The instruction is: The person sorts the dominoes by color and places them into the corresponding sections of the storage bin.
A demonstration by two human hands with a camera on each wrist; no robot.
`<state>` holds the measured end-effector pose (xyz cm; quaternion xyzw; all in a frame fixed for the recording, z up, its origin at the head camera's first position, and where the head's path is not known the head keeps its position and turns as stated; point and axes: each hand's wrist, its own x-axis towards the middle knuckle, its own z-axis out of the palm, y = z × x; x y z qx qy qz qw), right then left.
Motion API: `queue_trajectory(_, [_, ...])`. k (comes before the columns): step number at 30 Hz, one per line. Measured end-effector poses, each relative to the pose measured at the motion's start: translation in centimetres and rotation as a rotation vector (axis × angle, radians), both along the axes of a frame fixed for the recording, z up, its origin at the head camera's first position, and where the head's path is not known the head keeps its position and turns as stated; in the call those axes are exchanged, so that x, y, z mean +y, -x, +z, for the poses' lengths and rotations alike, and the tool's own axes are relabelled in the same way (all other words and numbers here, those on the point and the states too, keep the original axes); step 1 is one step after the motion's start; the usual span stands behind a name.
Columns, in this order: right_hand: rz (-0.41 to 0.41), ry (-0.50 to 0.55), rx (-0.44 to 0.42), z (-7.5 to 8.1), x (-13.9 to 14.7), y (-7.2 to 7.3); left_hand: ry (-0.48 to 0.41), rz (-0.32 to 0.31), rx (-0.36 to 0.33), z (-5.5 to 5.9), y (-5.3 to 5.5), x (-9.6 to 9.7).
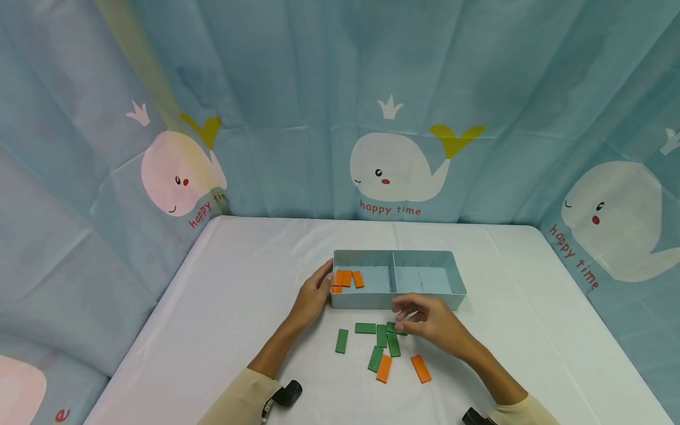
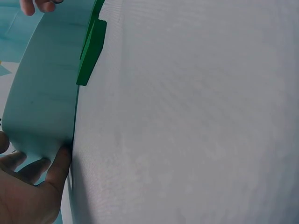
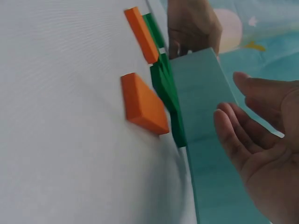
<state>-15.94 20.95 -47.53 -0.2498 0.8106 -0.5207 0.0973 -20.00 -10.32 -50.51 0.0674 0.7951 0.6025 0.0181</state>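
Observation:
A blue-grey two-compartment box stands on the table, with several orange blocks in its left compartment. My left hand grips the box's left end, the thumb near the rim; in the left wrist view its fingers lie against the end wall. Just in front of the box, my right hand hovers over the green blocks with fingers loosely bent. The right wrist view shows nothing between its thumb and fingers. It partly hides a green block.
Several green blocks lie scattered before the box, one of them, a green block, off to the left. Nearer the front are two orange blocks. A white cloth covers the table, and a whale-print curtain hangs behind.

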Motion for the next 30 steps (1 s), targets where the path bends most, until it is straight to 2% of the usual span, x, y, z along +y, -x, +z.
queue_trajectory(9, [0.032, -0.005, -0.045, -0.7, 1.1, -0.6, -0.014, -0.001, -0.009, 0.0, -0.1, 0.0])
queue_trajectory(16, [0.039, -0.057, -0.097, -1.2, 1.7, -1.3, -0.004, -0.001, 0.002, -0.2, 0.0, 0.0])
queue_trajectory(30, [0.083, -0.098, -0.114, -1.5, 2.9, -2.2, 0.013, 0.004, -0.007, 0.2, -0.1, 0.1])
